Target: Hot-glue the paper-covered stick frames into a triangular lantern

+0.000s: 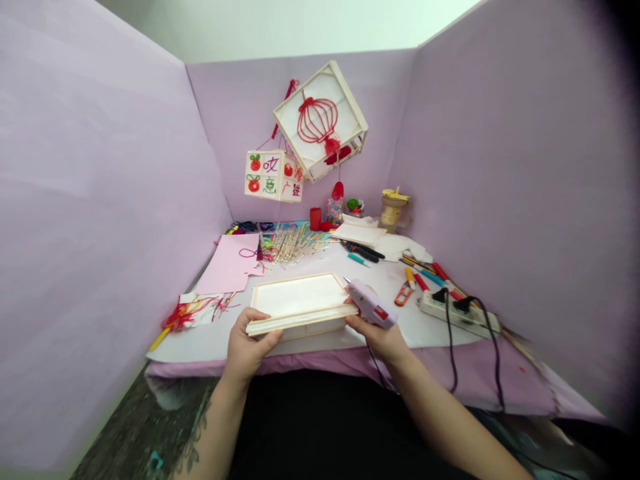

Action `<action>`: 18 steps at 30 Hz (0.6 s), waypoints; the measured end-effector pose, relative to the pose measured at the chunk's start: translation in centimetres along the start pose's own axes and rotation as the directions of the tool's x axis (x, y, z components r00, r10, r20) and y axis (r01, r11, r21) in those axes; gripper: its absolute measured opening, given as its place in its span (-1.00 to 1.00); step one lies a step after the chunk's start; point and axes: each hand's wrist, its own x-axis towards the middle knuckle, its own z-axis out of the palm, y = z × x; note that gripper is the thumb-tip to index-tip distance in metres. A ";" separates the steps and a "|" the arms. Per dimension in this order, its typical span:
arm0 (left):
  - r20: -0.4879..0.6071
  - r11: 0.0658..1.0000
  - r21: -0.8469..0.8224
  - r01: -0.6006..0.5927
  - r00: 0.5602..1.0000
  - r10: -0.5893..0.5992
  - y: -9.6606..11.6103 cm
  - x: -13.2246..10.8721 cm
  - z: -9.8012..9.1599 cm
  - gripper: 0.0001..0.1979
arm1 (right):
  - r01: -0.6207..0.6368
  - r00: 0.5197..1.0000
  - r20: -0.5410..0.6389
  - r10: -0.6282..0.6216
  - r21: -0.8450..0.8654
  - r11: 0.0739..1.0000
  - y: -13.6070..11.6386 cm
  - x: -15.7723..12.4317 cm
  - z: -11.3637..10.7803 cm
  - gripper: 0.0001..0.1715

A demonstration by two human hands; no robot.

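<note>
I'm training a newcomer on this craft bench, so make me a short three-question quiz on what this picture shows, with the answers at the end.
1. Both hands are on the white-panelled frame. What else does the right hand hold?
2. True or false: two black plugs sit in the power strip.
3. What decorates the large face of the higher hanging box?
a) a blue fish
b) a red lantern
c) a green tree

Key:
1. A glue gun.
2. True.
3. b
</note>
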 end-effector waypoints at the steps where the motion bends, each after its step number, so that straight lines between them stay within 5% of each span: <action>1: 0.002 1.000 -0.005 0.002 1.000 -0.002 0.0 0.0 0.0 -0.65 | -0.001 1.000 -0.003 0.001 0.000 1.000 0.0 0.0 0.0 -0.49; 18: 0.035 1.000 -0.016 -0.012 0.999 0.013 0.0 -0.1 0.0 -0.66 | -0.001 0.999 -0.033 0.000 -0.019 1.000 0.1 -0.1 0.1 -0.65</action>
